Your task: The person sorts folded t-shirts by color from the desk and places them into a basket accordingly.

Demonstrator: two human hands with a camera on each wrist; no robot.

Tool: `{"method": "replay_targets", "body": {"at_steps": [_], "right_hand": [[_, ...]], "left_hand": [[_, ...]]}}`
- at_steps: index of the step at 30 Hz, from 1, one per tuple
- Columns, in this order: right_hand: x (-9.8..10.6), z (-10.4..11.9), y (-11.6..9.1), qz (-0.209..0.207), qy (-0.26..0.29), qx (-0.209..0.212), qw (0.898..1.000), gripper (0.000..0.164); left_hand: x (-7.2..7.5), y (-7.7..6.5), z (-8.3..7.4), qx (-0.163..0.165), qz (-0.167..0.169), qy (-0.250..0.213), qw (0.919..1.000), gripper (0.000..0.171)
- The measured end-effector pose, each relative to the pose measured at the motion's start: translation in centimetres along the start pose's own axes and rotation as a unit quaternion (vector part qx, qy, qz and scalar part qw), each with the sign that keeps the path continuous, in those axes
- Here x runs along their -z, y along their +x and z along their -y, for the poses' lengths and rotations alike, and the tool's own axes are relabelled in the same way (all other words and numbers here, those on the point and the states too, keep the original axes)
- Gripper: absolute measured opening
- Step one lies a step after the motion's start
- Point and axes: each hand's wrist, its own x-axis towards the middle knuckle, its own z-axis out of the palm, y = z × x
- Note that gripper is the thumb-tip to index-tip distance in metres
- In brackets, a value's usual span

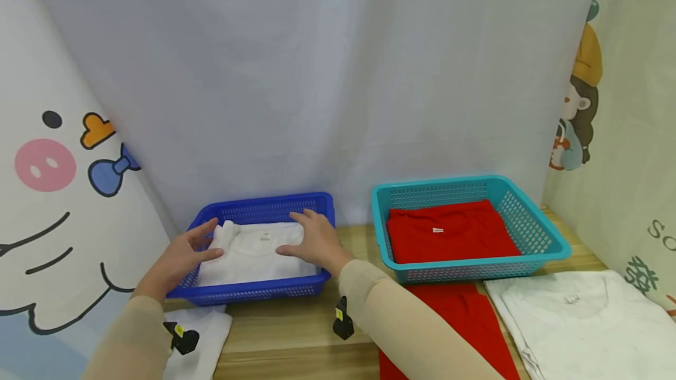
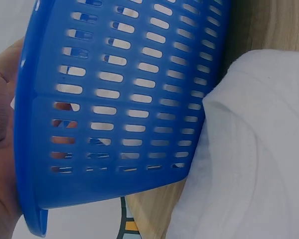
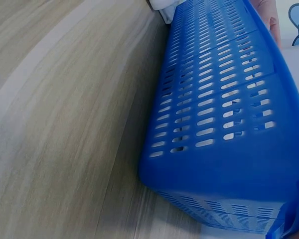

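Observation:
A folded white T-shirt (image 1: 253,263) lies inside a dark blue perforated basket (image 1: 248,288), its collar and small label facing up. My left hand (image 1: 179,260) is over the basket's left end, with thumb and fingers spread at the shirt's left edge. At the shirt's right side, my right hand (image 1: 317,242) has its thumb and fingers apart too. Whether the fingertips touch the cloth is hard to tell. In the left wrist view the basket wall (image 2: 114,184) hides much of the left hand (image 2: 0,139). The right wrist view shows mostly the basket's outer side (image 3: 214,172).
To the right stands a turquoise basket (image 1: 475,267) with a folded red shirt (image 1: 449,239) in it. Before it on the wooden table (image 1: 285,339) lie red cloth (image 1: 449,315) and folded white shirts (image 1: 591,315). More white cloth (image 1: 211,333) lies in front of the blue basket. A curtain (image 1: 343,87) hangs behind.

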Motion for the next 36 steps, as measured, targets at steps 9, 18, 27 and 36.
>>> {"method": "replay_targets", "body": {"at_steps": [9,18,27,36], "right_hand": [[0.7,-0.2,-0.5,-0.045,0.014,0.048,0.998,0.088],[6.1,-0.2,-4.4,-0.010,0.038,0.088,0.995,0.096],[10.9,-2.7,-12.9,0.010,0.020,0.143,0.989,0.098],[13.4,-7.2,-21.6,0.008,0.034,0.125,0.992,0.090]], "left_hand": [[0.0,-1.7,-2.7,0.003,-0.021,0.068,0.9975,0.102],[-1.2,-4.4,-8.3,-0.069,-0.035,0.111,0.9908,0.087],[-5.0,-9.2,-11.2,-0.200,-0.027,0.117,0.9725,0.087],[-10.9,-13.1,-13.4,-0.279,-0.012,0.175,0.9440,0.097]]}}
